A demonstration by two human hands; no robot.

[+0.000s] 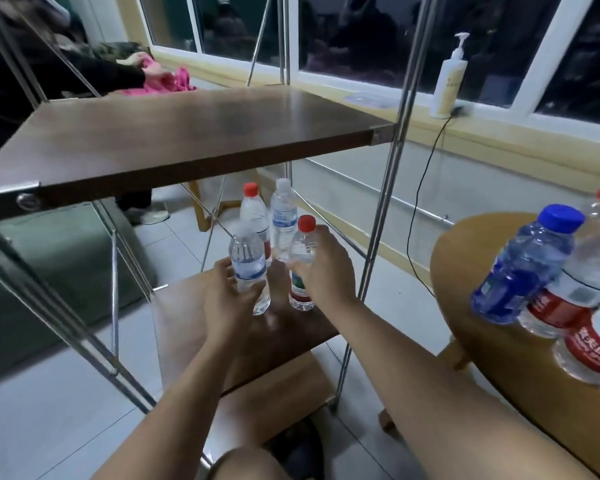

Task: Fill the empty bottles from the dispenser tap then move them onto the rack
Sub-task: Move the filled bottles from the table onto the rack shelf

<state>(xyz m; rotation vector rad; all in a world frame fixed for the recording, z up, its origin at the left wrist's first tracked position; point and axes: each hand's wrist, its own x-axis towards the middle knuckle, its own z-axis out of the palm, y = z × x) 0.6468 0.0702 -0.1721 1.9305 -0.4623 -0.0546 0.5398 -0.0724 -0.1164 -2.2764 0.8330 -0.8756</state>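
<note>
Several plastic bottles stand on the lower shelf (305,329) of a metal-framed rack. My left hand (227,294) grips a clear bottle with a blue-and-white label (248,268). My right hand (323,266) grips a red-capped bottle with a red label (302,268) just to its right. Both bottles stand upright on the shelf. Behind them are another red-capped bottle (253,213) and a clear-capped bottle (284,216).
The rack's upper wooden shelf (187,136) overhangs the bottles, with steel posts (383,199) at the corners. A round wooden table (520,344) at right carries a blue bottle (523,268) and red-labelled bottles (582,271). A pump bottle (449,77) stands on the windowsill. A person sits at far left.
</note>
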